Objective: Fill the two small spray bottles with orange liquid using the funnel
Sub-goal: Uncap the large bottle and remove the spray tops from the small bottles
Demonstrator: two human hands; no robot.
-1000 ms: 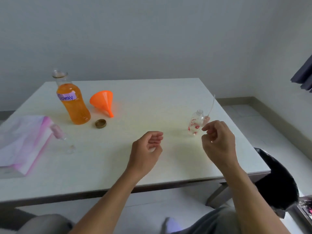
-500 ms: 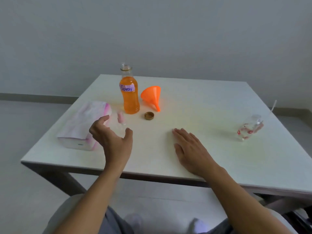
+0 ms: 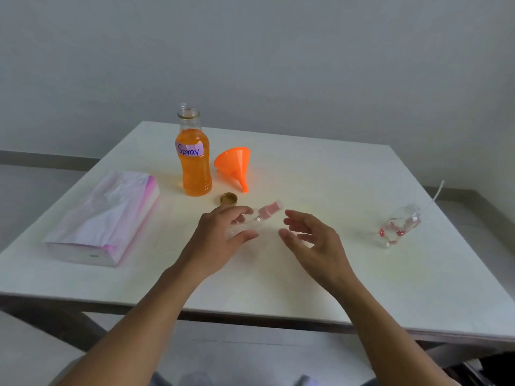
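far-centre: orange bottle (image 3: 195, 165), funnel (image 3: 233, 164) lying just right of it, cap (image 3: 228, 198) in front, close cluster | left: tissue pack (image 3: 106, 218) | right edge: flowered spray bottle (image 3: 398, 229) | centre: left hand (image 3: 220, 238) gripping pink-capped spray bottle (image 3: 260, 217), right hand (image 3: 310, 242) near | free: desk (image 3: 320, 185) between funnel and flowered bottle

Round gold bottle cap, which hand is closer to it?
Left. The left hand sits just in front of the round gold bottle cap; the right hand is farther off to its right.

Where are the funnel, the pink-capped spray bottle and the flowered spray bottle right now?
funnel (image 3: 233, 162): head view, on its wide orange cone.
pink-capped spray bottle (image 3: 268, 210): head view, on its pink spray head.
flowered spray bottle (image 3: 397, 229): head view, on its clear body.
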